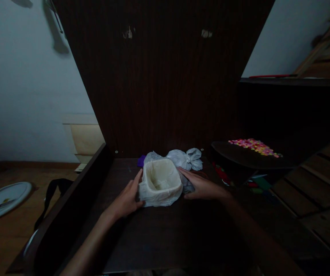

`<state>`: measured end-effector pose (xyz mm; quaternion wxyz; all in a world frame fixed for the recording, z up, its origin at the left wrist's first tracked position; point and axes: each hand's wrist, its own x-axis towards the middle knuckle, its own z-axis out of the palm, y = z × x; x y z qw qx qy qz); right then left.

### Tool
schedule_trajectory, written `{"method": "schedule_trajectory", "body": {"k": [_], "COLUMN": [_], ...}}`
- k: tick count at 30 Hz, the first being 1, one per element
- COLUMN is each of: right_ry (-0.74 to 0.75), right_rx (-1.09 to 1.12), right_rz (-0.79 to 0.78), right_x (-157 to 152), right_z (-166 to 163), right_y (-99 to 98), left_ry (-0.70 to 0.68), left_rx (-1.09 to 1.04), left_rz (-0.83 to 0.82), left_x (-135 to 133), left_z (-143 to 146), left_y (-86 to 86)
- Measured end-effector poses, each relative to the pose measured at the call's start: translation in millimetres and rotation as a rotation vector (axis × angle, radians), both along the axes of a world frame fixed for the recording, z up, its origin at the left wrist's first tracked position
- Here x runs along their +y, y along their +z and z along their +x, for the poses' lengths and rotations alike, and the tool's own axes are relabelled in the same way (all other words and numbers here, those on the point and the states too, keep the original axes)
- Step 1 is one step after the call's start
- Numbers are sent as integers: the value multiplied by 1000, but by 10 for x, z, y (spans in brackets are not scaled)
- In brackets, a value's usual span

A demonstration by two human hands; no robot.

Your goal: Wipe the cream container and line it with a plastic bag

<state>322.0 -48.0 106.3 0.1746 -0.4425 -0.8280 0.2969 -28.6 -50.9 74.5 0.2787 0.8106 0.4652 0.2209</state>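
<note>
A small white square bin (163,175) stands on the dark wooden surface (150,237), its open top facing me. A thin whitish plastic bag (161,200) lines it and is folded down over the rim and outer sides. My left hand (129,197) grips the bag and bin from the left, thumb low and fingers along the side. On the right side my right hand (201,186) presses against the bag with its fingers, the tips partly hidden by the plastic. Behind the bin lies a knotted white plastic bag (185,158), beside a small purple item (141,160).
A tall dark panel (165,84) rises behind the bin, and a low side board (75,207) runs along the left. At right, a dark shelf (239,155) carries many small colourful pieces (255,147). A white oval lid-like object (5,201) lies on the floor.
</note>
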Motion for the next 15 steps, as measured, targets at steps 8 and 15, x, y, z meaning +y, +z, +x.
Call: {"method": "schedule_trajectory", "body": {"k": [8,15], "right_ry": [103,348], "right_rx": [32,-69], "right_rz": [387,157], "right_x": [49,805], "right_z": [-351,-1102], "right_y": [1057,915], "left_ry": [-10,-85], "left_rx": [-22,-162], "left_rz": [217,197], "left_x": [159,202], "left_z": [-188,-62], "left_y": [189,36]}}
